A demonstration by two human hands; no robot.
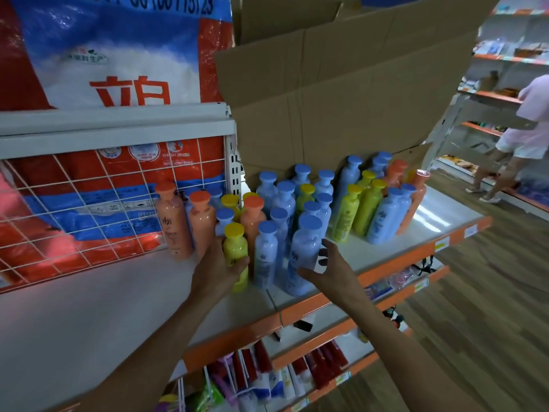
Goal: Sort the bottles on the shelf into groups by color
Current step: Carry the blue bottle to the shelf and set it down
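Left hand (217,267) is gripping the front yellow bottle (235,248) at 6 o'clock of the cluster on the shelf (439,215). Right hand (329,270) is hovering open beside the front blue bottle (303,251) — contact unclear. Sorting is mid-way, colours mixed. Next move is looking like lifting it clear toward the yellows at 2 o'clock — without tipping neighbours.

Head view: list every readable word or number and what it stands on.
"立白": big red characters on the red and blue bag, bottoms hidden.
Digits at the bag's top edge: cropped, not sure.
Bottle labels, shelf price tags: too blurred.
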